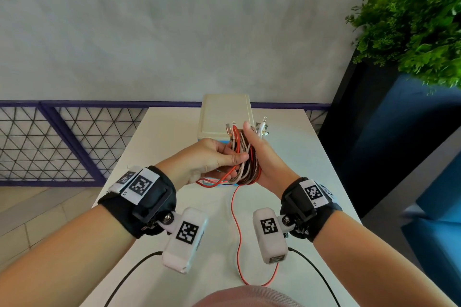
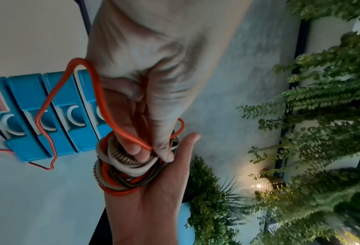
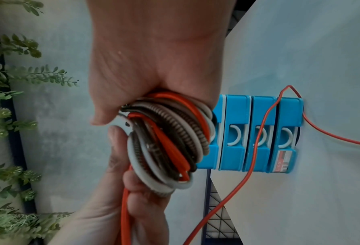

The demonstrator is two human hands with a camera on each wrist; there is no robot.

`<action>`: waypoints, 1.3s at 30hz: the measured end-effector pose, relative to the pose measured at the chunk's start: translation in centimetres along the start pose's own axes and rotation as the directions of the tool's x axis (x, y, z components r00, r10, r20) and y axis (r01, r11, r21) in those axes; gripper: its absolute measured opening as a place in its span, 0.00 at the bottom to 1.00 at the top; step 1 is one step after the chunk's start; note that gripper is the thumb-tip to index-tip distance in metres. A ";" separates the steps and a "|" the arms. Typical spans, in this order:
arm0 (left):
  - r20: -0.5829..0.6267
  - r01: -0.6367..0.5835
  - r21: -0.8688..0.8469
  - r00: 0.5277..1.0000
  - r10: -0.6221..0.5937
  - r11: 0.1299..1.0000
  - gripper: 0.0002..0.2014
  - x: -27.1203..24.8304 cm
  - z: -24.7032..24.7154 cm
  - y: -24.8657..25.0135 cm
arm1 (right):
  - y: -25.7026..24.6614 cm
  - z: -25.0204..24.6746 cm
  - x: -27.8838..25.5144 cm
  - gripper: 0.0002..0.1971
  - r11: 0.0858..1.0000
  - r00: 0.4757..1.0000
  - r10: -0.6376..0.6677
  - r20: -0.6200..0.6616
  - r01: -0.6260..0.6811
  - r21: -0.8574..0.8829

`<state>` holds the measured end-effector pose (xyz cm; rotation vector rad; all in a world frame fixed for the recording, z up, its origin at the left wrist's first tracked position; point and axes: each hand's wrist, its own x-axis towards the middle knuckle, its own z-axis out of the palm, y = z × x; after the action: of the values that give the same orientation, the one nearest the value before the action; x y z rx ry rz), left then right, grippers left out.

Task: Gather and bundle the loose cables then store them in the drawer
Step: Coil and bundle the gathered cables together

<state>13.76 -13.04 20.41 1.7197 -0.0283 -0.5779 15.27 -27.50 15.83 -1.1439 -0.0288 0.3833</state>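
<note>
My right hand grips a coiled bundle of red, white and brown braided cables above the table, thumb up along it; several plug ends stick out at the top. My left hand pinches a red cable against the bundle. That red cable's loose length trails down to the table's near edge. Behind the hands stands a small drawer unit with a cream top; its blue drawers are all closed.
The white table is narrow. A purple lattice railing runs behind it on the left, and a dark planter with a leafy plant stands close on the right. Black camera leads hang from both wrists.
</note>
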 end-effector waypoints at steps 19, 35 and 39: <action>0.460 0.095 -0.144 0.888 -0.018 0.985 0.16 -1.0 -0.2 -2.9 | -3.4 -2.1 1.2 0.02 0.952 0.861 -0.171 -0.479 0.270 0.145; -0.143 -0.243 0.450 0.930 0.338 0.859 0.07 0.3 -2.5 -3.2 | -6.8 -2.3 -1.8 0.03 0.990 0.981 -0.006 -0.193 -0.021 -0.138; -0.162 -0.324 0.544 0.865 0.475 0.774 0.09 0.5 -2.8 -1.5 | -6.2 -2.0 -1.6 0.03 0.950 0.988 -0.008 -0.153 -0.040 -0.309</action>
<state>14.80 -10.31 19.21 2.2099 -0.3640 0.0281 15.91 -31.98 20.79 -1.4844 0.0563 0.3104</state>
